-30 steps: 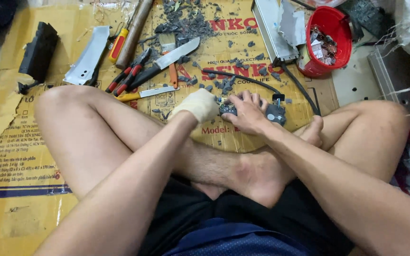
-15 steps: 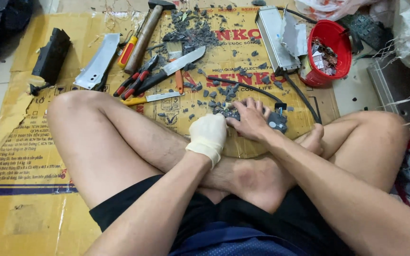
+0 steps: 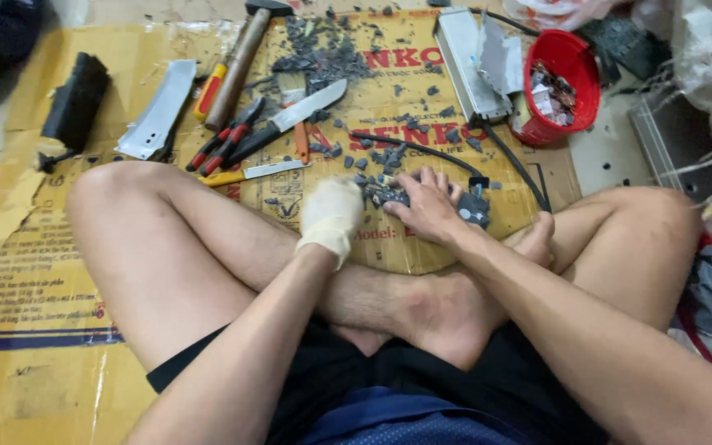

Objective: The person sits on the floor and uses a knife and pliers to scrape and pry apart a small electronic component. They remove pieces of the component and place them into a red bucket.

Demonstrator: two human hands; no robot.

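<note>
Hands at work over flattened cardboard [image 3: 43, 272]: gloved left hand [image 3: 331, 216] loosely curled, grip unclear, beside bare right hand [image 3: 428, 206] spread flat, pinning grey fragments [image 3: 382, 194] near crossed legs, knife [image 3: 290, 118] and hammer [image 3: 241, 58] within reach.

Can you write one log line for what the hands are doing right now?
left hand: gloved, by dark chips | right hand: bare, on chips | cardboard

I've got 1 view only: head cam, looking steeply down and fwd over crossed legs at the flattened cardboard sheet [image 3: 59, 272]. Close range, cardboard fills most of the frame; its far edge is near frame top.
</note>
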